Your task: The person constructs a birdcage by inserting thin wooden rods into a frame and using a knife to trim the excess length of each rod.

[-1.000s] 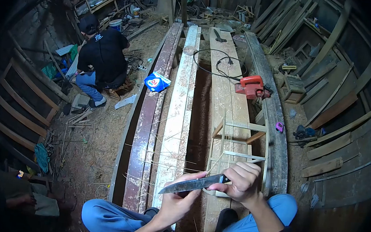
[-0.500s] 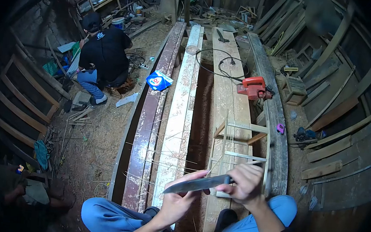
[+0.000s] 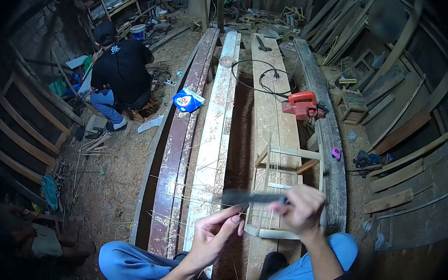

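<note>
My right hand (image 3: 304,208) is closed round the handle of a large knife (image 3: 240,198), its dark blade pointing left and blurred by motion. Just below the blade, my left hand (image 3: 215,238) pinches a thin stick whose length is mostly hidden by the blade and fingers. Several thin sticks (image 3: 177,195) lie across the maroon board and the pale board to the left. Beyond my right hand, a small wooden frame (image 3: 295,152) rests on the planks, with thin sticks lying over it.
A red power planer (image 3: 304,105) with a black cable sits on the right planks. A blue-and-white packet (image 3: 188,101) lies on the maroon board (image 3: 177,152). A pink tape measure (image 3: 336,153) is on the grey beam. At left, another person (image 3: 121,71) crouches on the shavings-strewn floor.
The knife has risen and swung level, moving slightly right with my right hand. My left hand has turned, its fingers now pinched below the blade. The view has shifted slightly.
</note>
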Demonstrator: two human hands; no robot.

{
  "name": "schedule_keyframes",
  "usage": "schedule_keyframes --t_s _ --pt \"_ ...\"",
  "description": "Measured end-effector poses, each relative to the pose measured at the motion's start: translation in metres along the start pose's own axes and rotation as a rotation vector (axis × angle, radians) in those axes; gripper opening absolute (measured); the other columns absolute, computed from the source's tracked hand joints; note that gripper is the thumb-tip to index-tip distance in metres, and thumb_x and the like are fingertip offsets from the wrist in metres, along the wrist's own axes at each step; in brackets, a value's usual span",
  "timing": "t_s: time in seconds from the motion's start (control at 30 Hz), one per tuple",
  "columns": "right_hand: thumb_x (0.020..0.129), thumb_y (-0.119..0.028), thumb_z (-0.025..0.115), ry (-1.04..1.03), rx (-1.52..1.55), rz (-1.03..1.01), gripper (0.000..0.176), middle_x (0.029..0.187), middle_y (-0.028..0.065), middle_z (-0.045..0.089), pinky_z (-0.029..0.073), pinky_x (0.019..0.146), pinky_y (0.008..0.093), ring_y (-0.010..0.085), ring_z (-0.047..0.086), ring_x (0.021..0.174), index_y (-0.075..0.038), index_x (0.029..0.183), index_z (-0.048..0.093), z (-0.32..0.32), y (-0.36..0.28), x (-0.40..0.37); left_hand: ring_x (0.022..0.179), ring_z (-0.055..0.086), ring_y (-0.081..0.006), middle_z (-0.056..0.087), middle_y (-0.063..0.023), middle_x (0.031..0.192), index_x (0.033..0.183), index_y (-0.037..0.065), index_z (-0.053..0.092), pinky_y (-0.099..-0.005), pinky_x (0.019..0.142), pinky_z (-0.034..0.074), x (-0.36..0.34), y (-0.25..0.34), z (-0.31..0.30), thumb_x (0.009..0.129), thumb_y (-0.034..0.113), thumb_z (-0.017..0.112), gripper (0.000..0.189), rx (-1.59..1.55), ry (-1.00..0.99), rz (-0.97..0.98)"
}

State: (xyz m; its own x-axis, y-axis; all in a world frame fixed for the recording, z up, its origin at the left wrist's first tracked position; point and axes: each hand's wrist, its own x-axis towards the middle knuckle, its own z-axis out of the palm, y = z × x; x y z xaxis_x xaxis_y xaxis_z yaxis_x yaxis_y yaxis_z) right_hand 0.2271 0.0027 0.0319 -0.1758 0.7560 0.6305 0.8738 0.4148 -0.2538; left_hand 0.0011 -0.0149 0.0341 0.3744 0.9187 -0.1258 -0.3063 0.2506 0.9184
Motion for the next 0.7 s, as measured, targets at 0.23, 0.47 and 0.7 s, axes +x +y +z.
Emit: schedule_keyframes --t_s 0.23,0.47,0.7 --pt "0.09 -0.068 0.051 0.104 0.074 -0.061 0.069 0.048 0.0004 0.045 0.035 0.038 0.0312 0.0139 0.048 0.039 -0.01 0.054 0.047 0.0 -0.01 -0.002 0.069 0.052 -0.0068 0.065 -0.0071 0.085 0.131 -0.002 0.058 -0.0219 0.062 0.042 -0.002 -0.002 -0.001 0.1 0.01 0.056 0.033 -0.067 0.054 -0.003" --pt "0.087 -0.063 0.061 -0.008 0.066 -0.02 0.06 0.048 0.0011 0.046 0.038 0.041 0.0312 0.0164 0.052 0.041 -0.011 0.059 0.05 0.005 -0.008 0.0 0.075 0.054 -0.0072 0.062 -0.0041 0.084 0.133 -0.002 0.057 -0.0211 0.065 0.044 -0.005 -0.01 -0.011 0.1 0.007 0.056 0.034 -0.147 -0.02 -0.064" --pt "0.09 -0.067 0.053 0.004 0.066 -0.118 0.062 0.045 -0.0035 0.044 0.037 0.039 0.0295 0.0111 0.047 0.037 -0.013 0.058 0.051 0.007 -0.015 -0.007 0.073 0.051 -0.0056 0.059 -0.0002 0.083 0.135 0.0 0.057 -0.0198 0.064 0.04 -0.006 -0.001 0.003 0.102 0.008 0.054 0.035 -0.095 -0.018 -0.092"
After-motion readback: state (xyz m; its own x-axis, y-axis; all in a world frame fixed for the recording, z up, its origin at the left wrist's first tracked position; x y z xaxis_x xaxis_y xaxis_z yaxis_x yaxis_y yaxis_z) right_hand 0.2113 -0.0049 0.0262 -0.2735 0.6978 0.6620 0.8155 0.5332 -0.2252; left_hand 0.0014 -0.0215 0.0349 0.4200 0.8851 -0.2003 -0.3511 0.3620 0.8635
